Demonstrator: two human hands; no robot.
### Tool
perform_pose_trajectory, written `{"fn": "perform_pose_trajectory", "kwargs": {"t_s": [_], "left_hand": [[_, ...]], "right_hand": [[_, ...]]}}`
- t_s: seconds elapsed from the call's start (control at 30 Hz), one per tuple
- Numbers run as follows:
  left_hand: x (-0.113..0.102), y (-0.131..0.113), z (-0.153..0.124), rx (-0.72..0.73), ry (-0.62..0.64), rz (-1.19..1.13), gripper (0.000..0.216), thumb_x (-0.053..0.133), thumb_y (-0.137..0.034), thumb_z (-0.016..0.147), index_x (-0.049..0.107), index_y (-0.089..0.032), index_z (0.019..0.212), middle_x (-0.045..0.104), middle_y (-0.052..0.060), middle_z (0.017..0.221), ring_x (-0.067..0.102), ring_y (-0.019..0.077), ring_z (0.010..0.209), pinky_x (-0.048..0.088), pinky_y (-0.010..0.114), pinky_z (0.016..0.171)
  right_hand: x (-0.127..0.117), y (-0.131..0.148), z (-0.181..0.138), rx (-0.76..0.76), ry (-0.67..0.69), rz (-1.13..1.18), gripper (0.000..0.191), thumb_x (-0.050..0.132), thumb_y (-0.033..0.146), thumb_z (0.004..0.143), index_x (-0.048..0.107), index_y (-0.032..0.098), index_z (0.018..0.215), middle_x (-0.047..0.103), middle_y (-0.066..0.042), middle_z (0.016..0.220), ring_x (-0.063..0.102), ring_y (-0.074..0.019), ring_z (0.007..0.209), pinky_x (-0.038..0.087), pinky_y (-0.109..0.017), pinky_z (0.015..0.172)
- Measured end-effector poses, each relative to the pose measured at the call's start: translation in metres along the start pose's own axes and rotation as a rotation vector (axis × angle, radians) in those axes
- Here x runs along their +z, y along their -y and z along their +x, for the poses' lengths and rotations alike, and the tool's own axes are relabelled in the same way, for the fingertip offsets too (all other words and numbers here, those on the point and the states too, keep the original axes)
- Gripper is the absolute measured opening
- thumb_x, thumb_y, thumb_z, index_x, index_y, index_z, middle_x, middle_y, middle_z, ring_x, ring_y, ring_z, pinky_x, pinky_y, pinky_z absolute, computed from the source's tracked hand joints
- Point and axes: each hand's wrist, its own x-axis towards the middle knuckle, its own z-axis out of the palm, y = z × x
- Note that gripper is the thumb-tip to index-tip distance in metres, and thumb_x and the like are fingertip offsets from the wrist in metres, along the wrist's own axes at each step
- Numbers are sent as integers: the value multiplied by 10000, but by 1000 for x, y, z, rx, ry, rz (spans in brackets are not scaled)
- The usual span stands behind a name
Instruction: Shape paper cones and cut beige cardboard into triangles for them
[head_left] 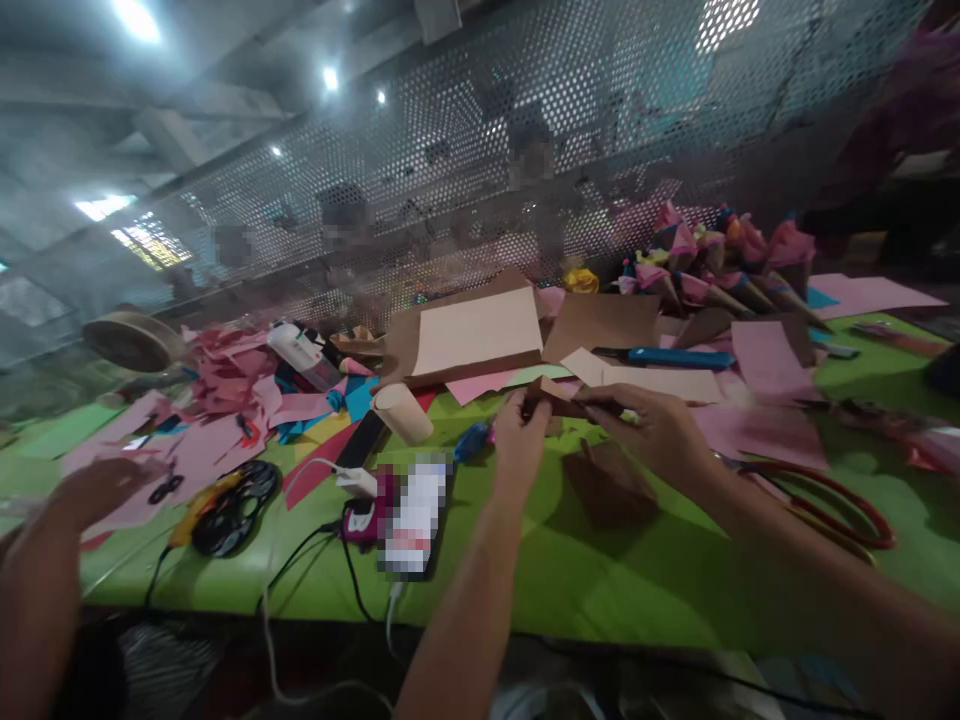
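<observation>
Between both hands, just above the green table (570, 590), is a small folded piece of brown paper (556, 392). My left hand (523, 425) is closed on its left end, fingers curled. Its right end is pinched by my right hand (649, 430). Below my right hand, a dark brown paper piece (607, 485) lies on the table, in shadow. A blue object (471, 440), too blurred to name, is just left of my left hand. Beyond the hands is a cream paper strip (660, 382) with a blue-handled cutter (679, 358) by it.
Another person's hand (105, 490) is over pink paper at the left. A plugged-in phone (414, 520), a power strip with cables (367, 520) and a tape roll (403, 413) lie left. Red-handled scissors (832, 490) lie right. Pink paper cones (712, 260) are piled behind.
</observation>
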Motion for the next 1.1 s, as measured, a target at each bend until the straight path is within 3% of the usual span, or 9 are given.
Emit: {"fn": "perform_pose_trajectory", "kwargs": {"t_s": [0.43,0.63,0.73,0.9,1.0,1.1], "left_hand": [[3,-1,1,-166,28,-321,197,737,-366,801,720,-177,852,709,60,921,674,179,804,572,316,759],[-1,-1,1,-199,24,-334,459,661,-626,846,712,-173,897,682,67,881,633,173,743,554,323,698],[-2,-2,1,-146,37,-240,427,759,-604,786,694,-182,811,638,39,855,602,152,737,525,284,664],[-3,-5,2,-89,-14,-277,387,839,-523,730,678,-172,754,599,-1,780,566,115,711,492,227,638],[-2,-6,2,-117,-55,-327,383,847,-512,713,694,-171,796,617,-10,768,562,107,690,492,223,643],[-1,-6,2,-138,-60,-343,372,846,-501,701,707,-174,810,646,-6,761,587,118,698,508,234,661]], "right_hand": [[-1,1,1,-16,-1,31,157,707,376,851,820,297,925,821,-59,974,766,-291,918,613,-454,853],[-2,-2,0,-34,-27,37,162,697,357,864,822,305,952,813,-58,989,762,-292,931,614,-452,846],[0,-1,0,-28,-32,44,154,704,351,857,821,298,943,812,-59,990,757,-283,927,610,-447,861],[-1,-2,5,135,-20,261,294,788,454,790,795,264,1014,808,-60,975,738,-256,893,602,-387,797],[-5,-5,9,269,-13,394,390,822,578,735,783,240,926,788,-61,879,713,-230,809,572,-341,713],[-6,-5,11,297,0,373,467,836,655,677,785,229,861,772,-62,830,682,-218,766,529,-322,671]]}}
